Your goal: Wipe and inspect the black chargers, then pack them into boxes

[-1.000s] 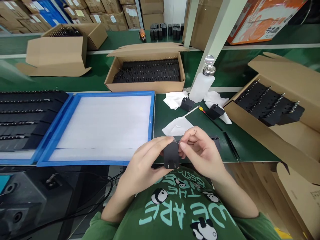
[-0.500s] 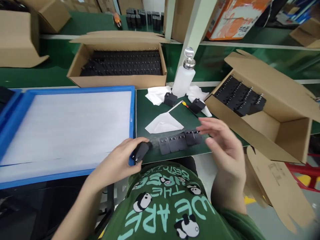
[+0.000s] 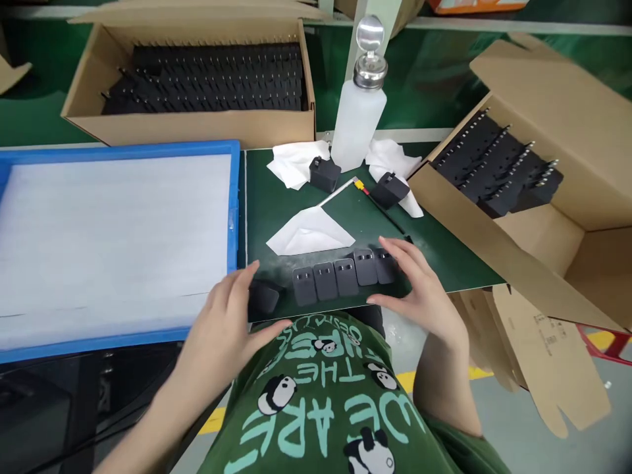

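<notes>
Several black power adapters with pins up stand in a row (image 3: 326, 282) at the bench's front edge. To the left of the row, one more adapter (image 3: 265, 296) rests on the green bench. My left hand (image 3: 230, 322) is beside that adapter, thumb and fingers spread around it without gripping. My right hand (image 3: 419, 289) is at the row's right end, its thumb and fingers apart on either side of the last adapter (image 3: 385, 266). I cannot tell whether its fingertips touch that adapter.
Behind the row lie a folded white cloth (image 3: 311, 232), two loose adapters (image 3: 324, 174) on wipes, and a thin swab-like stick. A white pump bottle (image 3: 359, 122) stands behind them. Cartons of adapters are at back left (image 3: 197, 128) and right (image 3: 518, 247). A blue-rimmed tray (image 3: 233, 210) is left.
My left hand has set its adapter down on the bench and opened. My right hand has come in lower around the row's right end. The camera view has shifted closer.
</notes>
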Demonstrator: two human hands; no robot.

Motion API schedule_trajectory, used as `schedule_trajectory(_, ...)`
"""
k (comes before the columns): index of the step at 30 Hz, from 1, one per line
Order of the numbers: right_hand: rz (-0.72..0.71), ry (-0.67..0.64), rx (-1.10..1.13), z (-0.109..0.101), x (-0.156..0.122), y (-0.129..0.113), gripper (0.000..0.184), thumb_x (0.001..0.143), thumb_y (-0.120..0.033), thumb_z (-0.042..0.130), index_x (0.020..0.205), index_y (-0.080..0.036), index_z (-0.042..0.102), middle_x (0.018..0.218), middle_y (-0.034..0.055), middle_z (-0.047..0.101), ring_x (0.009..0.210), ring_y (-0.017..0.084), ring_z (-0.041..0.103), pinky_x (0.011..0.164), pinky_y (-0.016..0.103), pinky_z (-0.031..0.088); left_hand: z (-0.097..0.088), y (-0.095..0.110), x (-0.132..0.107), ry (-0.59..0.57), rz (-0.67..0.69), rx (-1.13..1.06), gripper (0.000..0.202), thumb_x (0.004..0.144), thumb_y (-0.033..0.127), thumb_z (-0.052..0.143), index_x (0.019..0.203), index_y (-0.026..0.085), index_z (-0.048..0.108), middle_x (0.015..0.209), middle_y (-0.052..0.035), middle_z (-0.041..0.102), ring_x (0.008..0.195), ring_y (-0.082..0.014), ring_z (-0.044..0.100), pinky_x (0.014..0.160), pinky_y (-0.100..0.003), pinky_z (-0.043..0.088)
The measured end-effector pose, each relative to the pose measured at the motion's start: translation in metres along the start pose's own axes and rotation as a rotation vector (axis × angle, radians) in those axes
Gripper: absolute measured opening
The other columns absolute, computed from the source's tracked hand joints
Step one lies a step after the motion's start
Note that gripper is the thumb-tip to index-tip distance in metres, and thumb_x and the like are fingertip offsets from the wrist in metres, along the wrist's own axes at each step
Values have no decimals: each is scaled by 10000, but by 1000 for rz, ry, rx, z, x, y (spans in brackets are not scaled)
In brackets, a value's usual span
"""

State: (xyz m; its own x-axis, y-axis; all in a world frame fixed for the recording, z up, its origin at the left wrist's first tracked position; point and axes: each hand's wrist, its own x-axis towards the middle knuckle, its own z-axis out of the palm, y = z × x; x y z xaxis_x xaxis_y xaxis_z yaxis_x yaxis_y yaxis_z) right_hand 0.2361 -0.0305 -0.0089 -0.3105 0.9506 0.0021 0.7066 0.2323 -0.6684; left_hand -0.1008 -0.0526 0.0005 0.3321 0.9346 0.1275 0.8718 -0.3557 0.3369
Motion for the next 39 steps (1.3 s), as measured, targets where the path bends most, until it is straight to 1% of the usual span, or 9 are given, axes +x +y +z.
schedule_trajectory(5,-81,-81,10,-3,8,2,451,906,-387,652,1327,-322,506,1323,89,507,1160,247,576,725,297,572,11,9,5,-122,81,-153,779,925,318,614,1547,208,158,1296,-183,567,1203,-332,562,931,-478,546)
schedule_trajectory(10,-91,-98,7,-1,4,5,524,915,-377,644,1388,-293,434,1279,102,526,1121,246,586,784,324,562,9,4,23,-310,129,-314,751,932,307,608,1544,255,175,1402,-151,508,1296,-284,497,1042,-439,490)
schedule_trajectory(14,-108,48,-165,3,1,-4,651,871,-458,685,1437,-267,426,1324,139,513,1169,318,551,893,437,533,17,10,29,-275,44,-362,837,830,449,726,1502,274,258,1397,-131,542,1270,-304,534,1047,-489,486)
schedule_trajectory(17,-333,217,-305,12,-4,-25,614,835,-436,732,1363,-197,527,1291,158,556,1205,352,512,1038,512,436,24,14,30,-216,14,-445,744,830,365,739,1447,271,334,1348,-101,594,1230,-262,582,1046,-443,496)
schedule_trajectory(21,-671,-75,-227,38,0,-60,399,944,-335,594,1254,-82,595,1345,138,604,1248,286,518,1025,418,472,29,13,29,-165,-10,-543,713,821,231,715,1431,252,347,1323,-96,615,1224,-231,597,1044,-396,502)
schedule_trajectory(25,-598,15,-416,61,10,-82,275,891,-254,655,1088,-63,651,1356,214,588,928,269,597,745,395,499,31,10,27,-174,-7,-561,723,801,164,687,1434,241,345,1347,-98,599,1244,-222,582,1057,-387,490)
schedule_trajectory(29,-610,14,-503,61,10,-90,144,843,-184,661,944,-82,649,1281,267,620,731,225,541,626,376,442,32,10,27,-167,-16,-570,759,787,166,704,1446,236,333,1316,-91,620,1221,-218,594,1041,-377,499)
schedule_trajectory(33,-730,-46,-391,49,9,-91,43,861,-166,629,839,-131,641,1075,183,725,698,196,515,613,348,425,33,9,26,-170,-25,-588,756,798,162,693,1452,251,324,1289,-81,631,1207,-223,602,1027,-394,507)
schedule_trajectory(39,-698,-20,-310,49,10,-87,139,865,-175,652,735,-134,621,1108,153,721,696,164,511,578,329,444,33,8,27,-160,-14,-562,706,829,206,692,1439,252,340,1317,-84,613,1213,-229,599,1026,-395,510)
